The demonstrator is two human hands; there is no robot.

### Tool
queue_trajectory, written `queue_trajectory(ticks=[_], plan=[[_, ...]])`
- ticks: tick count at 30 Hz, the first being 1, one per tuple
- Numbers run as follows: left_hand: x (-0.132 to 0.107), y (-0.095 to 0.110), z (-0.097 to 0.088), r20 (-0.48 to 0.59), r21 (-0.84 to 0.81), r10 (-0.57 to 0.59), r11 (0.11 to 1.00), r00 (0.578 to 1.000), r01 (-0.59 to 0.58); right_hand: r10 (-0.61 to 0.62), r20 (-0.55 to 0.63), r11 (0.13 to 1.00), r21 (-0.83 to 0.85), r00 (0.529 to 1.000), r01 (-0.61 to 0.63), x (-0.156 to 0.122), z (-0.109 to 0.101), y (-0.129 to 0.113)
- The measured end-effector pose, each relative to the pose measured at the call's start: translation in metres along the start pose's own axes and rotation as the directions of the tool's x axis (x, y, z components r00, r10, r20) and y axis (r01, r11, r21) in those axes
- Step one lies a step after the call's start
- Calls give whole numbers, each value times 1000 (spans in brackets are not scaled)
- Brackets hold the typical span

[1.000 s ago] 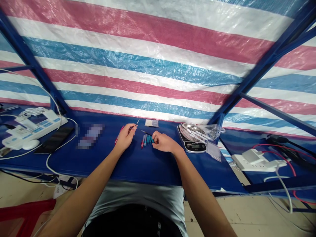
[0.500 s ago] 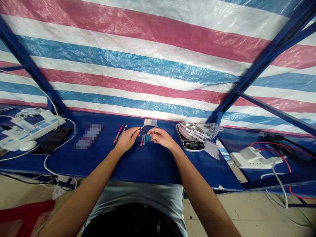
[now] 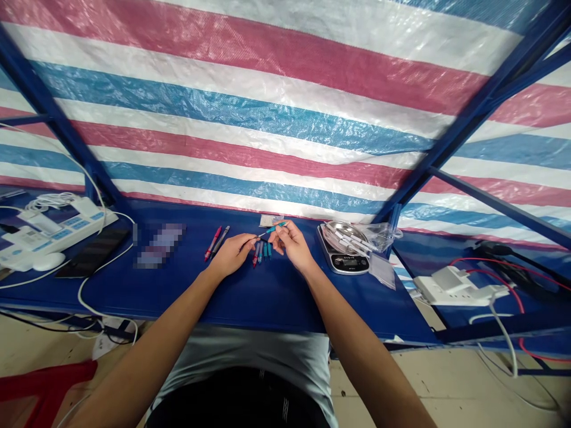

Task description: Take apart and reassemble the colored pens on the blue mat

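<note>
In the head view, my left hand (image 3: 234,252) is closed in a pinch on a slim pen refill (image 3: 258,236). My right hand (image 3: 292,242) grips a teal pen barrel (image 3: 276,227) between thumb and fingers. The barrel and the refill lie in one line, and whether they are joined is too small to tell. Below and between the hands, several teal and red pen parts (image 3: 266,251) lie side by side on the blue table (image 3: 267,300). Left of my left hand are a red pen (image 3: 213,244) and a grey pen (image 3: 221,239).
A small packet (image 3: 267,220) lies at the table's back. To the right stands a digital scale (image 3: 349,262) bearing a metal bowl (image 3: 342,228) and white sticks in plastic. At the left are a black phone (image 3: 93,255) and a power strip (image 3: 57,235) with cables.
My right hand has turned and risen slightly, and the teal barrel now shows between its fingers. My left hand has shifted a little lower.
</note>
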State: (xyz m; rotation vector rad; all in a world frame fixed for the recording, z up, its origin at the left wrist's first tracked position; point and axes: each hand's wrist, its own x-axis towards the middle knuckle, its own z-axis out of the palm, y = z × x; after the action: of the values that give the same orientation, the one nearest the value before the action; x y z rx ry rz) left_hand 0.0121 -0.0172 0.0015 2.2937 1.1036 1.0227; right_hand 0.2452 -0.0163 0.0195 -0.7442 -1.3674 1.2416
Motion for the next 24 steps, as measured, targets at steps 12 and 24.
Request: queue_trajectory(ticks=[12,24], plan=[[1,3,0,21,0,-4,1000,1000,4,113,122,992,-61,986,-106,-1,1,7],[-4,-4,-4,98,-25,30,999,995,-28,95,161,931,-363,982,-30,-4,-11,7]])
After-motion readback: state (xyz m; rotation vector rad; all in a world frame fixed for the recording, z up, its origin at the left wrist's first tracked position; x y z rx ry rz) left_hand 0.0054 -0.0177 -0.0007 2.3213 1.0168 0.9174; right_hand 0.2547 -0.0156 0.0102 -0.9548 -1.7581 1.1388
